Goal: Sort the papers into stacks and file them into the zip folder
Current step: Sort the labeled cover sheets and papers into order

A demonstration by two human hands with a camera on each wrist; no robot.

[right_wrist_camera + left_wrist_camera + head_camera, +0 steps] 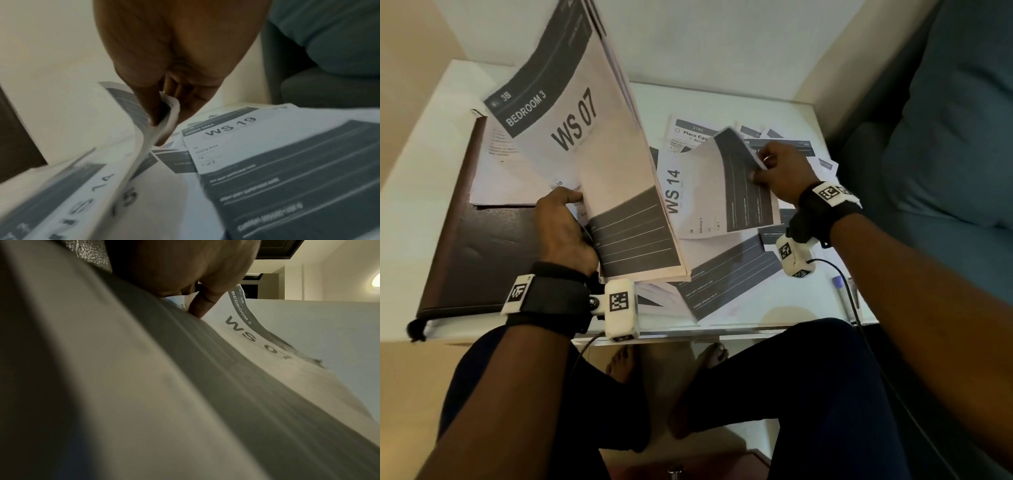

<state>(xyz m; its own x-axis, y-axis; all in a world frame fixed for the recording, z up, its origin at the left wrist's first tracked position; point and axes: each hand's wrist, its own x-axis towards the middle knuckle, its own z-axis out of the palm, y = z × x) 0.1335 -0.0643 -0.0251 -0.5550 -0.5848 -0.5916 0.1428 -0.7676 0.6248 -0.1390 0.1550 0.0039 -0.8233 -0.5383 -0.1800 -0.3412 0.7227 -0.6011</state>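
- Nearest, the left hand (565,226) has its grip clamped on the lower edge of a thick stack of papers (599,144), thumb on the front sheet, which reads "BEDROOM 3" and "WS 07"; the stack stands tilted up off the tabletop (774,102).
- Seen from the left wrist, only one fingertip (200,308) shows pressed on that front sheet; the stack's fanned edges fill the rest, blurred.
- Right of the stack, the right hand (780,171) pinches the curled top edge of a few sheets, the "WS 14" sheet (709,192) in front, thumb against fingers, lifting them off the loose papers (726,274) spread on the tabletop.
- Under that hand a "WS 19" sheet (230,128) marked "DINING AREA" lies flat; another lifted sheet behind "WS 14" is smeared by motion and hard to read.
- Left of the stack, the brown zip folder (472,246) lies open on the tabletop with white sheets in it, partly hidden behind the stack.
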